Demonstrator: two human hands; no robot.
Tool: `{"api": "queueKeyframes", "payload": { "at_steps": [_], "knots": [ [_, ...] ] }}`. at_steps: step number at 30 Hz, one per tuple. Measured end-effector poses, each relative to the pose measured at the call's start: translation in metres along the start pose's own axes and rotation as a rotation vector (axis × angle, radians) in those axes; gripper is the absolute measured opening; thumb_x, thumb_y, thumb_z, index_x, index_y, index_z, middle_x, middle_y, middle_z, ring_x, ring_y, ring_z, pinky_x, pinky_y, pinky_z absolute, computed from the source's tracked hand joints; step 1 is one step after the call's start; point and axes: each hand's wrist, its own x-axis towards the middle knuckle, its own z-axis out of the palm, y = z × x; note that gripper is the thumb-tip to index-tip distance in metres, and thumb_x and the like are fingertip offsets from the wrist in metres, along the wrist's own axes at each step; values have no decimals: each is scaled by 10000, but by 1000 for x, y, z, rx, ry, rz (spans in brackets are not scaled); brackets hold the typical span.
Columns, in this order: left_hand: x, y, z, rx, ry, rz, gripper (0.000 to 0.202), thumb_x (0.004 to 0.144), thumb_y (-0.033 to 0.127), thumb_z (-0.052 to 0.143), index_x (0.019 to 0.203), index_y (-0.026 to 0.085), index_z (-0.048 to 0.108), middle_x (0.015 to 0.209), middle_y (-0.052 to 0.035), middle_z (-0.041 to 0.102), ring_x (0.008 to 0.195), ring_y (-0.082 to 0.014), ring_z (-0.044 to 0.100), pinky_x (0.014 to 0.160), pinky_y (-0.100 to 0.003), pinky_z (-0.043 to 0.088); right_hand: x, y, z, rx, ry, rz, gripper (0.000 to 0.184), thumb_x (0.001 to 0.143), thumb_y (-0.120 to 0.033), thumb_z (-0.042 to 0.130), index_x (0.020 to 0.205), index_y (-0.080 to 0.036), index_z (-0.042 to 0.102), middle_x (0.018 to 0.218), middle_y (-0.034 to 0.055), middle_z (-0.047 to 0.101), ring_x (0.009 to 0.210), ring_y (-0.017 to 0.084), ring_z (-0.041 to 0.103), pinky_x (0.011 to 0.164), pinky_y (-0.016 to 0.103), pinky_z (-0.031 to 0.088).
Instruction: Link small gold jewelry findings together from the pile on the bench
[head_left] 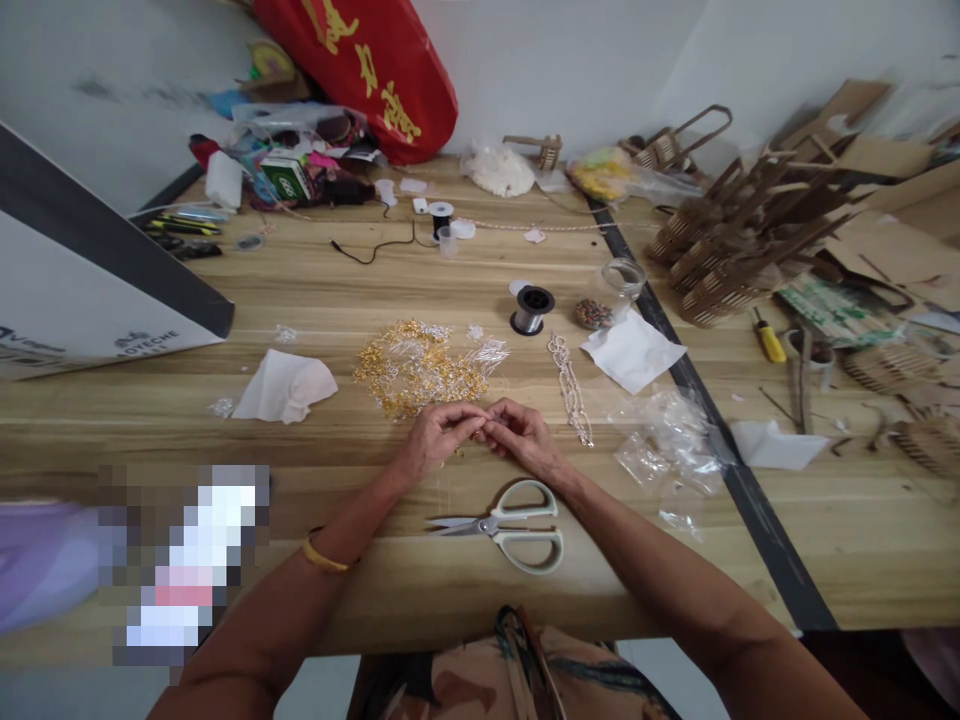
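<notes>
My left hand [441, 436] and my right hand [520, 434] meet fingertip to fingertip over the wooden table. Both are closed in a pinch; whatever small thing lies between the fingers is too small to name. A little gold-coloured piece [459, 453] shows just below the left fingers. Right behind the hands spreads a pile of gold and silver beads or findings [420, 368]. Scissors [501, 526] with pale handles lie in front of the hands, blades pointing left. To the right of my right hand is a silvery chain [571, 390].
A wire spool [531, 310] stands behind the pile, near a clear jar [621, 284] with dark beads. White paper [634, 350] and plastic bags [675, 435] lie at right; a crumpled tissue [285, 386] lies left. Small wooden baskets [712, 265] crowd the back right.
</notes>
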Motion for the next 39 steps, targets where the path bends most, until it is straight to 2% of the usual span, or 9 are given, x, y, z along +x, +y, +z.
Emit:
{"api": "queueKeyframes", "payload": {
  "at_steps": [8,12,15,19,24,27,31,35,39],
  "knots": [
    [2,-5,-1,-80,17,-80,260,721,260,688,941,129,643,791,-58,695,730,-150,643,691,-242,494,-2,4,-1,-44,44,-39,277,840,-445,587,833,-170,555,583,-31,538,470,85,475,449,201,381],
    [2,-7,-2,67,41,-25,142,737,194,637,861,135,668,808,-66,705,748,-160,649,724,-258,499,-7,-1,2,-256,88,-211,217,860,-389,571,821,-176,587,698,13,555,602,123,514,548,247,419],
    [1,-8,-1,220,54,32,82,743,179,615,767,145,686,774,-61,708,709,-162,640,686,-256,490,-10,-5,2,-394,123,-367,160,861,-332,568,822,-182,608,815,60,576,749,170,547,657,300,449],
    [1,-12,-1,343,15,94,80,751,162,610,743,154,689,740,-50,700,676,-154,622,649,-252,473,-11,-8,2,-422,159,-441,137,869,-302,551,822,-184,601,822,73,577,774,183,553,632,299,455],
    [4,-19,-5,387,-121,268,101,772,145,596,724,162,682,817,-64,702,804,-178,633,778,-302,478,-12,-4,4,-316,150,-420,139,886,-291,536,844,-169,585,803,52,594,641,124,546,549,247,441],
    [6,-20,-10,421,-143,326,116,784,147,583,724,167,680,851,-68,695,826,-176,628,794,-311,475,-13,-3,6,-232,138,-371,135,895,-286,529,849,-167,573,690,11,584,532,94,523,505,224,433],
    [5,-17,-16,418,-113,244,114,757,117,586,788,155,689,817,-61,678,758,-152,618,708,-269,482,-13,-3,6,-213,152,-322,159,897,-311,530,844,-164,560,578,-21,563,484,92,520,484,218,420],
    [5,-13,-21,414,-109,159,98,748,128,603,777,142,695,726,-38,655,632,-117,578,598,-226,455,-12,-2,6,-180,170,-285,193,893,-355,533,847,-168,542,612,-12,589,489,93,528,486,222,428],
    [5,-12,-22,519,-127,144,75,747,144,622,761,153,695,702,-22,645,612,-107,556,591,-218,435,-11,-2,6,-163,177,-256,218,887,-385,536,844,-171,539,634,-7,594,492,94,531,485,226,436]
  ]
}}
